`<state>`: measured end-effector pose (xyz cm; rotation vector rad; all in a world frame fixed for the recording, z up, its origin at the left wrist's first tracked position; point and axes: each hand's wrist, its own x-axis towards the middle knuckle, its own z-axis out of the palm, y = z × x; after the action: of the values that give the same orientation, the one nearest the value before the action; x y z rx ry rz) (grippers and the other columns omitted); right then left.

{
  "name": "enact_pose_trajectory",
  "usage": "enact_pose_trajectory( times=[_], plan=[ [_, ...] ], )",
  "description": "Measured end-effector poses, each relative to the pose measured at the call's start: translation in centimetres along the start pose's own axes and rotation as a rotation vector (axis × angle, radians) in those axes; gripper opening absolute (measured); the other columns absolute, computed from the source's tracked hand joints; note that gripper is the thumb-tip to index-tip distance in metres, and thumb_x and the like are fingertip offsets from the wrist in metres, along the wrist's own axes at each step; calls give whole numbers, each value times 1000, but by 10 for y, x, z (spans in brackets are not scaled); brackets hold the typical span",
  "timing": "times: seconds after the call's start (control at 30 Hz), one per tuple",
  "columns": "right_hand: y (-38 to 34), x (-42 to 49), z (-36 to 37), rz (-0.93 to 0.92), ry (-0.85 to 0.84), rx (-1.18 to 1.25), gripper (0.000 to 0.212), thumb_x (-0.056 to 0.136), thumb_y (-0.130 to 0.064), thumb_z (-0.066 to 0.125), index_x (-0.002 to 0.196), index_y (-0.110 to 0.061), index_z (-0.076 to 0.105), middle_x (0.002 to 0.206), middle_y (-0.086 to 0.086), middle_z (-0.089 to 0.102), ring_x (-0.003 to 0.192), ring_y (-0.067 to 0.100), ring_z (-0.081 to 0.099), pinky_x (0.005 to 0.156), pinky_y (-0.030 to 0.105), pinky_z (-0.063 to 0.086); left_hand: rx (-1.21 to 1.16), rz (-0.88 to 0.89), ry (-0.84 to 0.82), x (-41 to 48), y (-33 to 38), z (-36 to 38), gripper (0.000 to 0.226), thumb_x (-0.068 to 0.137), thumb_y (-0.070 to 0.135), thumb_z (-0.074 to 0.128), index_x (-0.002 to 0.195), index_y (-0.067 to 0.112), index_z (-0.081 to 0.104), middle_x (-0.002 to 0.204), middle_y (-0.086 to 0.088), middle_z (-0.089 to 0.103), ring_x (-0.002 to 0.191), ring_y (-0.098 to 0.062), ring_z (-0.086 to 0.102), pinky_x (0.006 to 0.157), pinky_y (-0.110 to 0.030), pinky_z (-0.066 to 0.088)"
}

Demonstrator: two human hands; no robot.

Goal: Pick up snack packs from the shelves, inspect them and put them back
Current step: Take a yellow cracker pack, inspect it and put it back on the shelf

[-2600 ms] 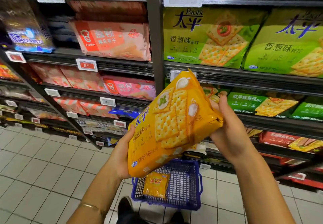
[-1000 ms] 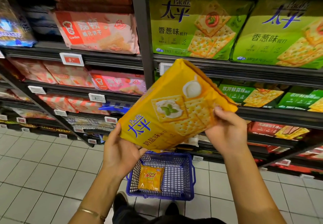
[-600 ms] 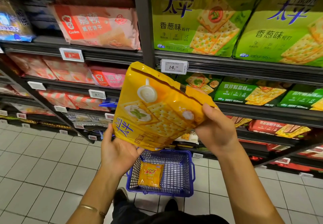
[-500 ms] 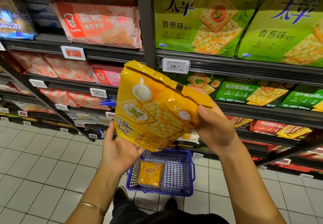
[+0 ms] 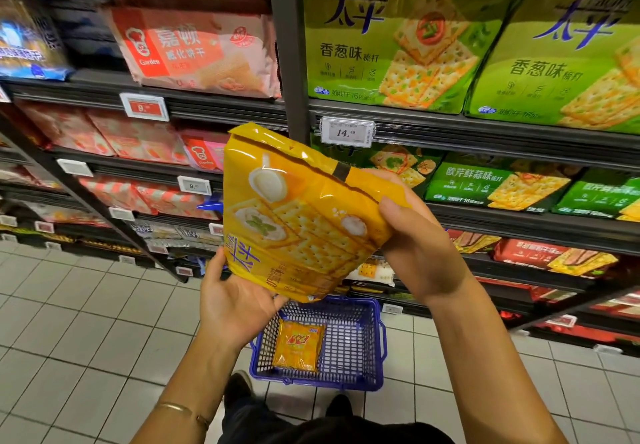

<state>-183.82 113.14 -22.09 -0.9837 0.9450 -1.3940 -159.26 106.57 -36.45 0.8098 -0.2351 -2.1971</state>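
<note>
A big yellow cracker pack (image 5: 298, 222) is held between both hands in front of the shelves, tilted with its printed face toward me and its seam end up. My left hand (image 5: 235, 305) supports its lower left corner from below, palm up, thumb on the pack's left edge. My right hand (image 5: 415, 246) grips its right end, thumb on the front and fingers behind.
Green cracker packs (image 5: 398, 45) fill the upper right shelf, with darker green ones (image 5: 491, 184) below a price tag (image 5: 347, 131). Pink packs (image 5: 194, 48) lie on the left shelves. A blue basket (image 5: 360, 350) on the tiled floor holds a small orange pack (image 5: 299, 345).
The yellow pack has been turned counter-clockwise from a slanted, lengthwise hold to a more upright one and drawn left. Both hands kept hold of it.
</note>
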Motion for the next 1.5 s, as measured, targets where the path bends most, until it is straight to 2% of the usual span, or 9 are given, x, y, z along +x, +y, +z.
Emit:
enact_pose_trajectory(
  times=[0.17, 0.4, 0.67, 0.8, 0.87, 0.97, 1.1, 1.33, 1.5],
  plan=[
    [0, 3, -5, -1, 95, 122, 31, 93, -45, 56, 107, -31, 80, 115, 4, 74, 110, 25, 68, 98, 44, 50, -6, 31, -55, -4, 6, 7, 69, 99, 65, 53, 153, 21, 52, 164, -15, 41, 151, -40, 37, 125, -61, 21],
    [-2, 6, -12, -28, 95, 172, 41, 97, -37, 41, 108, -28, 79, 113, 5, 73, 106, 23, 67, 88, 37, 53, -46, 31, -166, -3, 11, 19, 68, 101, 64, 50, 155, 23, 49, 167, -13, 36, 154, -39, 32, 126, -62, 18],
    [2, 9, -19, -32, 147, 277, 40, 93, -36, 48, 117, -15, 72, 122, 16, 69, 113, 34, 64, 95, 46, 51, -47, 113, -143, -11, 12, 35, 66, 100, 65, 48, 152, 24, 53, 164, -12, 42, 150, -38, 40, 123, -62, 24],
    [14, 15, -33, -41, 322, 578, 43, 85, -37, 65, 120, -14, 73, 131, 17, 67, 122, 37, 62, 112, 50, 44, 95, 311, -127, -25, 23, 67, 74, 96, 59, 63, 158, 24, 44, 163, -9, 44, 149, -31, 43, 122, -56, 28],
    [24, 17, -43, -38, 434, 742, 43, 93, -38, 60, 129, -18, 71, 136, 13, 66, 128, 36, 59, 115, 53, 40, 224, 451, -156, -33, 28, 84, 84, 87, 56, 76, 157, 23, 44, 157, -7, 52, 143, -25, 51, 115, -47, 42],
    [41, 18, -57, -30, 515, 934, 52, 100, -48, 48, 144, -24, 61, 142, 15, 64, 138, 39, 54, 117, 56, 37, 598, 638, -222, -49, 31, 111, 65, 87, 51, 79, 144, 32, 56, 128, 7, 71, 117, -11, 66, 95, -27, 55],
    [62, 17, -62, 76, 533, 1017, 55, 103, -48, 36, 145, -21, 58, 141, 22, 63, 135, 45, 54, 112, 61, 40, 963, 843, -315, -58, 31, 136, 58, 88, 47, 78, 141, 33, 58, 138, -5, 63, 128, -24, 60, 102, -35, 51],
    [72, 11, -66, 100, 552, 1002, 53, 106, -49, 34, 144, -21, 57, 132, 24, 68, 119, 48, 66, 87, 59, 57, 963, 781, -425, -66, 30, 138, 61, 87, 43, 81, 141, 28, 57, 140, -4, 62, 130, -25, 60, 102, -33, 52],
    [72, 13, -63, 197, 659, 1026, 55, 104, -51, 34, 142, -19, 58, 136, 25, 65, 120, 46, 60, 91, 53, 50, 1171, 766, -495, -73, 28, 147, 67, 90, 24, 76, 152, 19, 50, 152, -1, 57, 142, -22, 52, 110, -26, 46]
  ],
)
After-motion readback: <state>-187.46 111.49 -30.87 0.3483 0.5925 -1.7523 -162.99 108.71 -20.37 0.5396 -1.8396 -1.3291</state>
